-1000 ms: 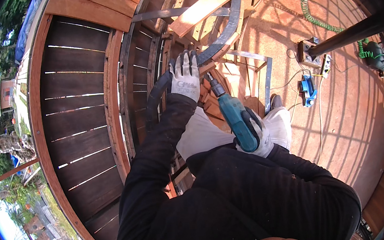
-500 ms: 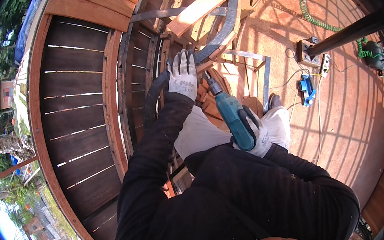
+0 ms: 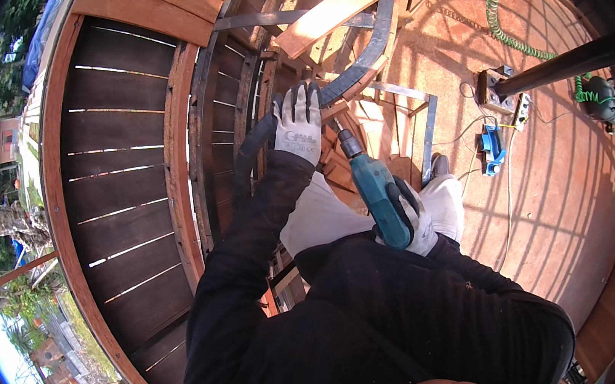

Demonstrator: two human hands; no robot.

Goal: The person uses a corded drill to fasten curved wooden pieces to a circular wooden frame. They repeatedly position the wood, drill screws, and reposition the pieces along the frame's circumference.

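Note:
My left hand, in a white glove with dark fingertips, lies on a curved dark metal bar, its fingers stretched out flat. Wrapped round the handle of a teal power drill is my gloved right hand. The drill's bit points away from me, toward the underside of the curved bar just right of my left hand. Whether the tip touches the bar or the wood strip along it, I cannot tell.
A loose wooden plank lies across the frame ahead. To the left runs a dark slatted panel with wooden edging. On the floor at right are a blue power planer, a power strip, cords, a coiled green hose and a compressor.
The view has shifted slightly, so the frame and plank appear a little farther right. Both hands and the drill keep nearly the same places relative to the bar.

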